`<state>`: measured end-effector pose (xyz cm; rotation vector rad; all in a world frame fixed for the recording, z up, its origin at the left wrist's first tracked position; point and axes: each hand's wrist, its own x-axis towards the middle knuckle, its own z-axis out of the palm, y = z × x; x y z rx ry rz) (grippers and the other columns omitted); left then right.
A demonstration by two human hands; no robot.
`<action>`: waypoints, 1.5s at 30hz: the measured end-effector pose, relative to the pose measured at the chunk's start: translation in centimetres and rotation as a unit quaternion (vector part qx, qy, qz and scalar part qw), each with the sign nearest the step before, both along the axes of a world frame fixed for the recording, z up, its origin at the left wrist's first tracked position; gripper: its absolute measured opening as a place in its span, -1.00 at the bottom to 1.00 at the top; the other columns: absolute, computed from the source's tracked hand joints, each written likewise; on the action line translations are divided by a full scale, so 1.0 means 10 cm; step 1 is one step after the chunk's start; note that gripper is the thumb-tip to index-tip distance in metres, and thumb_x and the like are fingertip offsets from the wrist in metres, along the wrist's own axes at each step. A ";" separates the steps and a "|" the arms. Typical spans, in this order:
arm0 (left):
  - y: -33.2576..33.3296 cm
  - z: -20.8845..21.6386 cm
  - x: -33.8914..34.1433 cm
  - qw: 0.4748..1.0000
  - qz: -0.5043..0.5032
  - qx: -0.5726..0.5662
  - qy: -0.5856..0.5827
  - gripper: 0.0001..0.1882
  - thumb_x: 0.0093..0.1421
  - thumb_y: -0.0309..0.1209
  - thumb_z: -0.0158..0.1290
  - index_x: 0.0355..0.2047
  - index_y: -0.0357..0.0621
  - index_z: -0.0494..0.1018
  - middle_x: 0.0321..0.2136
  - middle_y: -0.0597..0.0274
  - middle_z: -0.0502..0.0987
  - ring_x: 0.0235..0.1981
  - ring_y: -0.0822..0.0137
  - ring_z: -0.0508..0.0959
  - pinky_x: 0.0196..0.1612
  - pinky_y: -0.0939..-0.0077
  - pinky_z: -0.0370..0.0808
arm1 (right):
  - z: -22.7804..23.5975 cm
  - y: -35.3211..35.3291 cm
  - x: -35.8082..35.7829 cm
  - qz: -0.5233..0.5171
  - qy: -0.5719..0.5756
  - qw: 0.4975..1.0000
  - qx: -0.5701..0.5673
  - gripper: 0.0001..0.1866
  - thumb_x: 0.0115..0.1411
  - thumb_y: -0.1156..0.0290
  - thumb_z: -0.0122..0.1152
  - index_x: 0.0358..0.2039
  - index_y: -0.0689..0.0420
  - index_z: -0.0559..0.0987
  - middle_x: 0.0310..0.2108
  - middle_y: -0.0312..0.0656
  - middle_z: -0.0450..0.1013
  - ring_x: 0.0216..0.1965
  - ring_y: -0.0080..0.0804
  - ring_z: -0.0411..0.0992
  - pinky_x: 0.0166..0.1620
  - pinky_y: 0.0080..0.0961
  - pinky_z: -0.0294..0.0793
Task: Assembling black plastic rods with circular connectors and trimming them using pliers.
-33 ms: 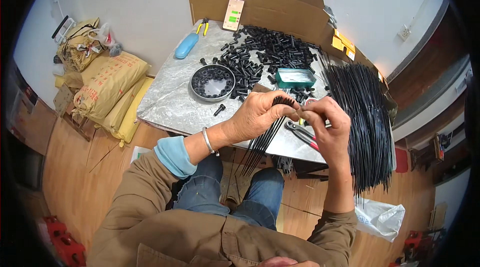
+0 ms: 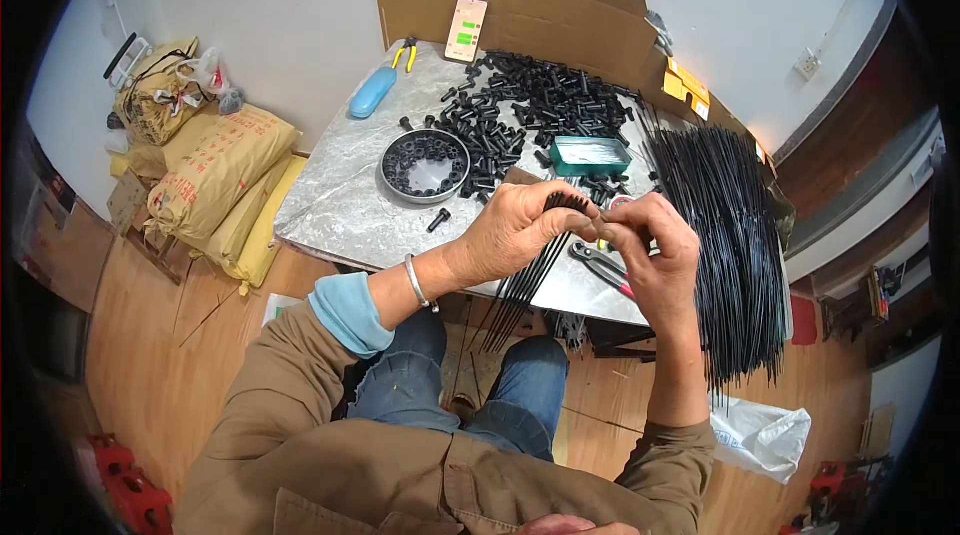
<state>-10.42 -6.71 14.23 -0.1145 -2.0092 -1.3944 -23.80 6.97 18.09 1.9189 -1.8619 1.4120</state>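
Observation:
Over the table's front edge, my left hand (image 2: 522,227) is closed around a small fanned bunch of thin black rods (image 2: 530,280). Their tips stick up above its fingers and their long ends slant down toward my knees. My right hand (image 2: 655,245) meets it at the fingertips, thumb and forefinger pinched by the rod tips. Whatever it pinches is too small and covered to make out. Just under the right hand lie pincers (image 2: 605,267) with red handles, partly hidden. Beyond my hands are a green box (image 2: 592,156) of thin pale pieces and a heap of black bolts (image 2: 570,100).
A metal bowl (image 2: 425,197) holds small black nut-like rings. A thick bundle of long black rods (image 2: 735,255) hangs over the table's right side. Farther back are a blue case (image 2: 374,93), yellow-handled pliers (image 2: 405,55), a phone (image 2: 466,30) and a cardboard screen (image 2: 560,15). Sacks (image 2: 220,170) lie left.

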 end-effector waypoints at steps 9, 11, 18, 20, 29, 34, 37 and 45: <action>0.05 -0.02 -0.04 1.000 0.005 0.016 -0.005 -0.82 0.28 -0.46 -0.05 -0.22 -0.34 0.45 -0.38 0.08 0.62 -0.27 0.36 0.62 -0.15 0.54 0.53 | 0.04 0.00 -0.02 0.013 -0.017 1.000 -0.005 -0.92 0.01 0.59 0.31 -0.48 0.21 0.55 -0.55 -0.25 0.46 -0.53 -0.54 0.45 -0.48 -0.62 0.42; 0.07 0.00 -0.05 1.000 0.005 0.007 -0.006 -0.82 0.28 -0.46 -0.04 -0.22 -0.34 0.45 -0.39 0.09 0.62 -0.28 0.36 0.62 -0.16 0.54 0.54 | 0.06 0.02 -0.03 0.016 -0.026 1.000 -0.001 -0.91 0.00 0.63 0.28 -0.51 0.25 0.51 -0.57 -0.28 0.40 -0.52 -0.61 0.37 -0.45 -0.65 0.35; 0.08 0.02 -0.04 1.000 0.013 -0.021 0.003 -0.81 0.28 -0.43 -0.03 -0.23 -0.33 0.45 -0.41 0.10 0.62 -0.29 0.36 0.63 -0.18 0.53 0.54 | 0.12 0.03 -0.05 0.030 -0.032 0.999 0.027 -0.93 0.00 0.61 0.29 -0.51 0.24 0.54 -0.55 -0.28 0.44 -0.52 -0.59 0.37 -0.44 -0.64 0.34; 0.08 0.02 -0.04 1.000 0.013 -0.021 -0.002 -0.81 0.28 -0.43 -0.04 -0.23 -0.32 0.45 -0.41 0.10 0.62 -0.30 0.36 0.63 -0.18 0.53 0.54 | 0.13 0.02 -0.05 0.032 -0.025 0.999 0.029 -0.94 -0.01 0.61 0.29 -0.51 0.24 0.56 -0.54 -0.28 0.45 -0.52 -0.58 0.37 -0.45 -0.64 0.34; 0.11 0.00 -0.03 0.999 0.012 -0.041 0.010 -0.80 0.28 -0.40 -0.03 -0.22 -0.30 0.45 -0.40 0.11 0.62 -0.32 0.34 0.64 -0.23 0.53 0.54 | 0.20 0.04 0.03 -0.021 0.088 0.996 0.007 -0.94 -0.03 0.60 0.29 -0.51 0.22 0.57 -0.56 -0.24 0.44 -0.55 -0.48 0.42 -0.49 -0.59 0.39; 0.15 0.00 -0.02 0.998 0.027 -0.055 0.015 -0.80 0.27 -0.39 -0.01 -0.21 -0.29 0.44 -0.41 0.11 0.62 -0.33 0.32 0.64 -0.25 0.53 0.54 | 0.23 0.08 0.03 -0.021 0.188 0.982 -0.019 -0.92 -0.05 0.60 0.30 -0.51 0.21 0.56 -0.57 -0.21 0.43 -0.58 -0.41 0.44 -0.53 -0.56 0.42; 0.16 0.00 -0.03 0.998 0.026 -0.064 0.010 -0.80 0.27 -0.38 -0.02 -0.22 -0.29 0.44 -0.42 0.11 0.62 -0.32 0.31 0.65 -0.27 0.52 0.54 | 0.22 0.08 0.02 -0.031 0.197 0.980 -0.018 -0.91 -0.05 0.60 0.31 -0.50 0.21 0.54 -0.58 -0.21 0.42 -0.59 -0.41 0.44 -0.54 -0.56 0.42; 0.12 -0.01 -0.03 0.997 0.025 -0.075 0.008 -0.78 0.26 -0.35 -0.01 -0.24 -0.27 0.45 -0.41 0.13 0.63 -0.33 0.31 0.65 -0.28 0.53 0.53 | 0.13 0.11 0.01 -0.012 0.068 0.998 0.016 -0.90 -0.01 0.63 0.28 -0.45 0.23 0.53 -0.55 -0.23 0.42 -0.53 -0.50 0.44 -0.50 -0.61 0.39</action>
